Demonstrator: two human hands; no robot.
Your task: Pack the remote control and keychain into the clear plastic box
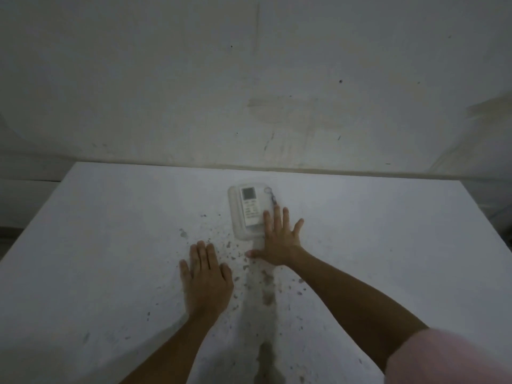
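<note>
The white rectangular remote control (250, 206) lies face up inside the clear plastic box (235, 217), its grey display window at the far end and rows of buttons nearer the person. The markings on its face are too blurred to read; no brand or label can be made out. The metal keychain (271, 196), a ring with a short linked chain, lies along the right side of the remote control, within the box's outline as far as the view allows. Whether a lid covers the box cannot be told.

The box sits on the white table (110, 231), just beyond centre, near the far edge.

The right hand (279, 239) is flat and spread wide, fingers splayed, palm down, holding nothing. Its fingertips overlap the near right corner of the box, close to the lower end of the chain; its thumb rests on the table.

The left hand (206, 275) lies flat on the table, fingers extended and close together, nothing in its grasp, apart from the box.

Dark specks and smudges mark the table between and around the hands. A pink sleeve (448, 356) shows at the lower right. A stained pale wall (249, 79) rises behind the table.
</note>
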